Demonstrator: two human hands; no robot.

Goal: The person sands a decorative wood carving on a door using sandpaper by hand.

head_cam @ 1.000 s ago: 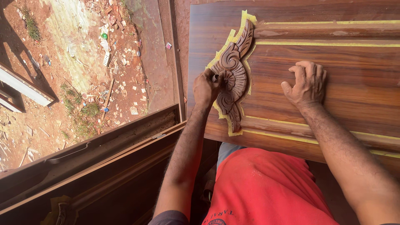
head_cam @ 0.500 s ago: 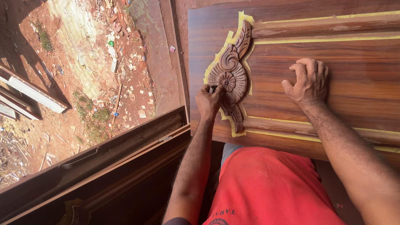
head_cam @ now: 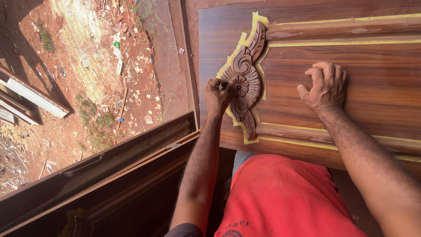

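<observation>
So a big reddish-brown wooden door panel (head_cam: pixel 359 83) is laid flat, glossy grain, with strips of yellow masking tape (head_cam: pixel 342 43) run along the raised mouldings and around a carved scroll ornament (head_cam: pixel 245 79) near its left end. Outdoors, by the look of it: red dirt ground (head_cam: pixel 79 87) littered with scraps and a few weeds is seen to the left, and dark wooden frame pieces (head_cam: pixel 109 175) are stacked below that. Red shorts (head_cam: pixel 285 197) are seen at the bottom.

The left hand (head_cam: pixel 217 96) is clenched tight against the ornament's round flower centre, and something small is pinched in the fingertips, but what it is can't be made out. The right hand (head_cam: pixel 324 85) is pressed on the bare panel well to the right of the carving, fingers curled under, nothing held.
</observation>
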